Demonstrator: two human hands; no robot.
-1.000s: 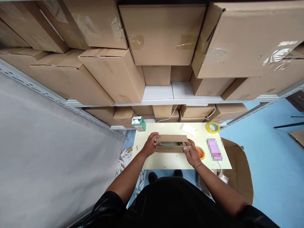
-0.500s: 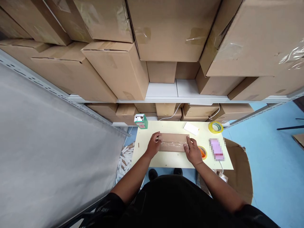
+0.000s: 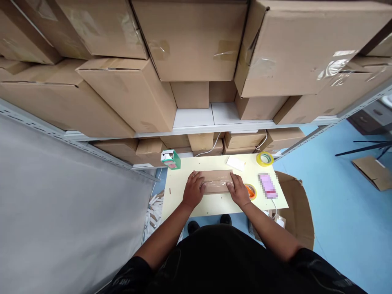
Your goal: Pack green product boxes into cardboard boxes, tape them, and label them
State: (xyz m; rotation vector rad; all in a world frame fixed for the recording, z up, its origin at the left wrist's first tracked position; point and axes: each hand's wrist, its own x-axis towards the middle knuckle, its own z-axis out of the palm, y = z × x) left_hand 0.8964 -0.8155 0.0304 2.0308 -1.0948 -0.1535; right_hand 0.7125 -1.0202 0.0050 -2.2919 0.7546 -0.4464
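Carton (image 3: 216, 177), top seam taped, underside hidden, is lying mid-frame; your left hand (image 3: 194, 190) and right hand (image 3: 239, 191) are grasping its ends.

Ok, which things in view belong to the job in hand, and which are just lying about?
In the job:
- taped cardboard box, between left hand and right hand
- probably the orange roll by the right hand

Apparently lying about:
- green box
- white flat item
- pink item
- yellow tape roll
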